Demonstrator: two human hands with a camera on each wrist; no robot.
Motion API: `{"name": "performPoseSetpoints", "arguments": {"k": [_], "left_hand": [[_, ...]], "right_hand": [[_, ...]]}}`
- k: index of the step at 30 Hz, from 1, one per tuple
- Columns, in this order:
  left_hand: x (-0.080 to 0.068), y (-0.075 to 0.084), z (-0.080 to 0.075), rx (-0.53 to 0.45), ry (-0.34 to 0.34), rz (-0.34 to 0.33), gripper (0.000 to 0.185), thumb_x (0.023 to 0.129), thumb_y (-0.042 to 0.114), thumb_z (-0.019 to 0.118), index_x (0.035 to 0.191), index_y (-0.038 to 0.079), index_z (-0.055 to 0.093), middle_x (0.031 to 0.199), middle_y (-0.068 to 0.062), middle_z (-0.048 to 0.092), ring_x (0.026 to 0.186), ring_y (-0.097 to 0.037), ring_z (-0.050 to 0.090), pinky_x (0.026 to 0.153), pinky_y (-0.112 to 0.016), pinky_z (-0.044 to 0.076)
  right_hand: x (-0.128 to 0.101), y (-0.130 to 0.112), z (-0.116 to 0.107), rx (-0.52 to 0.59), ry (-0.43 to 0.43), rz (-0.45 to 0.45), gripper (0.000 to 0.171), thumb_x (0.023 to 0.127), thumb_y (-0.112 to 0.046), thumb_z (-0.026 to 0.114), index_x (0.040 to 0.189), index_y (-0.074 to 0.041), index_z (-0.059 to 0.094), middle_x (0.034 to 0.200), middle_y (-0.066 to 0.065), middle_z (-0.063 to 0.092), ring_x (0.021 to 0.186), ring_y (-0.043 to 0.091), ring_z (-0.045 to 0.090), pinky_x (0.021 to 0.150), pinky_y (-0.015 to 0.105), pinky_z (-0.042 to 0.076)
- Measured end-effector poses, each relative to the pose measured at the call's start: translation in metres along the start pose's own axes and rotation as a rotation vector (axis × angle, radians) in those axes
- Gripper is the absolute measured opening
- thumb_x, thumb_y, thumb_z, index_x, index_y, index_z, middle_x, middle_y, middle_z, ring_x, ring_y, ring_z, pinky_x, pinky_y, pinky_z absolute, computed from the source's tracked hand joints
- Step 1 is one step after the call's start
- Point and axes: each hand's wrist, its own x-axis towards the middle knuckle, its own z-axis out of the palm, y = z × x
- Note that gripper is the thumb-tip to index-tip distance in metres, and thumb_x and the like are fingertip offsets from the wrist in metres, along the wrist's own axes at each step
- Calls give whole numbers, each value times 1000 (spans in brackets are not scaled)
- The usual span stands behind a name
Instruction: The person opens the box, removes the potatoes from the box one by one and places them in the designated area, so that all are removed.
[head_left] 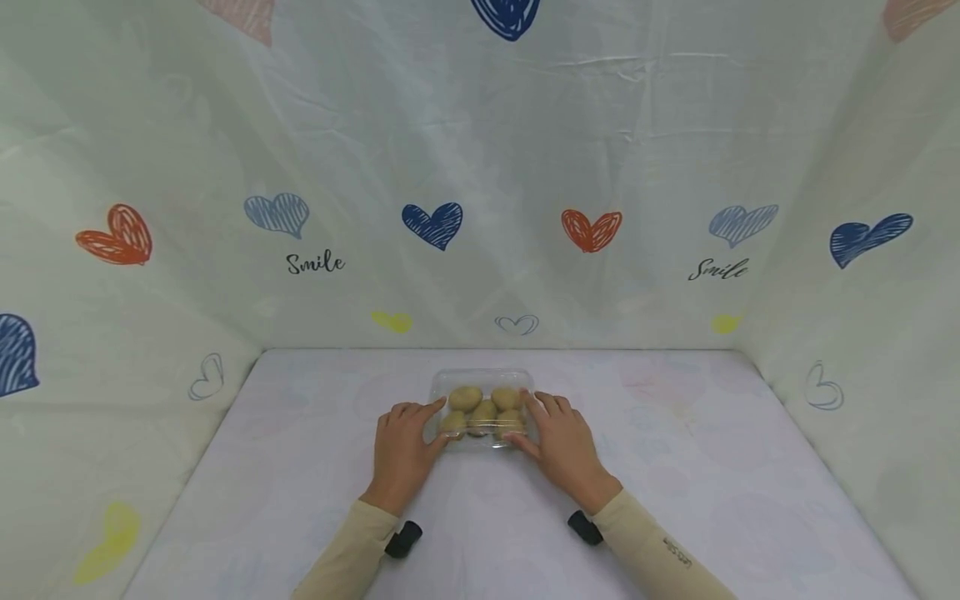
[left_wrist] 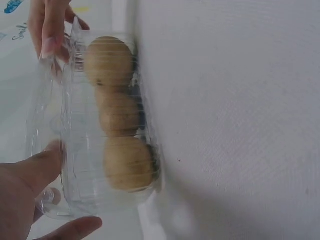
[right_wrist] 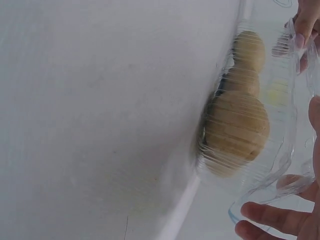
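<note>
A clear plastic clamshell box (head_left: 482,410) sits on the white bench (head_left: 675,467), near the middle and towards the far edge, just in front of the back cloth. Inside it lie 5 rounded tan-yellow potatoes (head_left: 483,411), packed close and touching one another; in the left wrist view 3 of them (left_wrist: 120,112) stand in a row against the ribbed wall, and the right wrist view shows 3 as well (right_wrist: 239,125). The left hand (head_left: 403,446) is at the box's left side, its fingers fairly straight, with the thumb (left_wrist: 37,167) pressed against the clear lid edge and another finger along the near rim. The right hand (head_left: 558,437) is at the box's right side in the same way, its fingertips (right_wrist: 265,215) laid against the rim and 1 finger up on the top edge. Both hands flank the box and touch it with spread fingers rather than closing round it. Cream sleeves (head_left: 645,546) cover both forearms, and a small black device (head_left: 403,538) is strapped at each wrist. Behind and to both sides hangs a pale cloth (head_left: 480,167) printed with red, blue and yellow hearts and the word "Smile".
</note>
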Motion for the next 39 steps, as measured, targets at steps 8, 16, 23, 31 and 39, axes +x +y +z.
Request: {"name": "performPoseSetpoints", "arguments": {"k": [8, 16, 23, 31, 39], "left_hand": [[0, -1, 0, -56, -25, -43, 60, 84, 24, 91, 138, 7, 70, 112, -15, 75, 109, -38, 65, 92, -55, 50], [0, -5, 1, -207, -35, -141, 76, 90, 16, 84, 155, -2, 47, 120, -17, 73, 109, -42, 66, 96, -59, 52], [1, -4, 0, -386, -136, -237, 64, 98, 6, 73, 154, -3, 45, 129, -21, 67, 101, -32, 67, 79, -44, 58], [8, -6, -1, -658, -189, -390, 55, 98, -6, 63, 150, -9, 46, 127, -31, 65, 86, -28, 70, 68, -28, 59], [11, -8, -2, -825, -207, -541, 51, 99, -10, 59, 149, -11, 48, 133, -33, 61, 93, -25, 70, 70, -25, 61]], "right_hand": [[-2, 2, -2, 136, -14, 29, 80, 94, -51, 76, 153, -3, 52, 136, 21, 62, 121, 41, 62, 92, 55, 59], [2, 5, -9, 276, 24, 81, 73, 99, -42, 74, 152, 3, 49, 138, 24, 62, 124, 42, 61, 98, 57, 56], [9, 5, -17, 360, 27, 135, 67, 103, -37, 70, 152, 4, 48, 136, 25, 63, 124, 41, 61, 98, 57, 56], [17, 6, -20, 458, 40, 163, 58, 108, -31, 63, 152, 4, 47, 139, 25, 61, 127, 42, 60, 99, 60, 56], [27, 7, -20, 551, 43, 204, 58, 109, -26, 61, 154, 6, 43, 144, 24, 58, 127, 41, 60, 98, 56, 56]]}}
